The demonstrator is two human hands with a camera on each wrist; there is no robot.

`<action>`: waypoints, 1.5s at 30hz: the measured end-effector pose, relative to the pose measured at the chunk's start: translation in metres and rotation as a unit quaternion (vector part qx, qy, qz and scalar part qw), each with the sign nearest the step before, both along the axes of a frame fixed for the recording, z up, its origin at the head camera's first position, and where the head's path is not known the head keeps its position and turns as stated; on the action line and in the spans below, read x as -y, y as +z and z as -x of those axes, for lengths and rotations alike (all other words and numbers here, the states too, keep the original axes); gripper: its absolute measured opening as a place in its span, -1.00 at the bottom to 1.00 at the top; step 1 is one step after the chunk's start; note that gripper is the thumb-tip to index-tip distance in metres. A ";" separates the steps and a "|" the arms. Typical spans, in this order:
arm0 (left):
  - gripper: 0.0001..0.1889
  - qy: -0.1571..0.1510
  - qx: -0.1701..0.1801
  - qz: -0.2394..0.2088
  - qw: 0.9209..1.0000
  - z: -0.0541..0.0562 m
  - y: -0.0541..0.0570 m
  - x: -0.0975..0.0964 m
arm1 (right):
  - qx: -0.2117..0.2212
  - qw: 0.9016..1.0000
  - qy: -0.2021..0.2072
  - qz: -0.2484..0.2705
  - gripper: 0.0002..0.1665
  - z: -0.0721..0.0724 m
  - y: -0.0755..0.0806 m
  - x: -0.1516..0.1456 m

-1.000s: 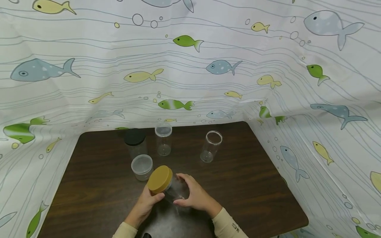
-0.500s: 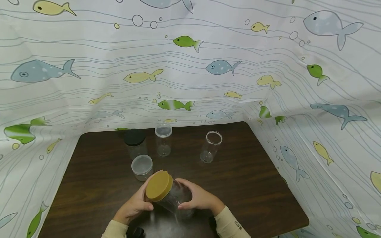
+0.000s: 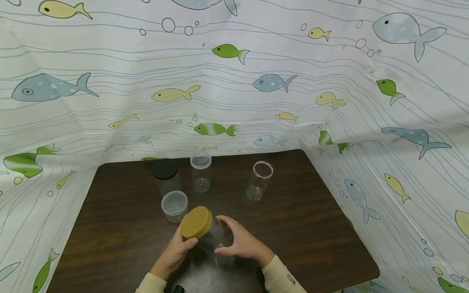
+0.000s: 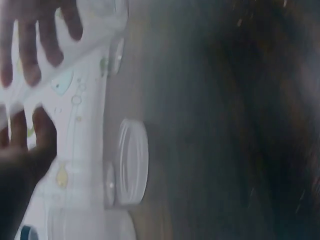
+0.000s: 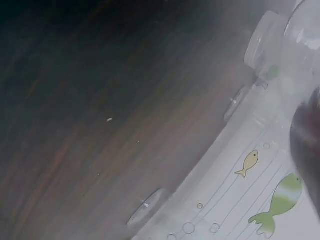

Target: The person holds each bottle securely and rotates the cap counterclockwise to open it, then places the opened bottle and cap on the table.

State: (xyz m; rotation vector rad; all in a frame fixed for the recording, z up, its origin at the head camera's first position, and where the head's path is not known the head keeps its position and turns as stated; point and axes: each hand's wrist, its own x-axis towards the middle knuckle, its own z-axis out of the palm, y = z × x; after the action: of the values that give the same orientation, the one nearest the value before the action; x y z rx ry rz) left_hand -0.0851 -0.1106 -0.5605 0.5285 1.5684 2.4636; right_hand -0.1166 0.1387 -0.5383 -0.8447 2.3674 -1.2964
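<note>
clear cylindrical jar (image 3: 217,236) with a round mustard lid (image 3: 196,222), tilted over the brown wood-grain desk (image 3: 311,244), seems light, stiff and slippery, left hand (image 3: 176,250) aptly gripping the lid end, right hand (image 3: 244,241) the body.

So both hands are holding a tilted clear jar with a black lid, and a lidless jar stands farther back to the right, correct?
Not quite: the lid is mustard yellow, not black, as the head view shows. The left hand and right hand hold the tilted clear jar, and a lidless jar stands farther back to the right.
</note>
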 end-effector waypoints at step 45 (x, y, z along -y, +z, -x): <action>-0.20 -0.021 -0.049 0.000 0.999 0.004 -0.018 0.007 | 0.058 0.998 0.039 -0.010 0.04 0.001 -0.005 0.000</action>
State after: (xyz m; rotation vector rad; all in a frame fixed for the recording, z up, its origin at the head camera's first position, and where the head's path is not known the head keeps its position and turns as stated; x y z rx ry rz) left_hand -0.0887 -0.1172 -0.5780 0.6856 1.5749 2.4412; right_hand -0.1174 0.1392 -0.5428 -0.8251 2.2318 -1.2548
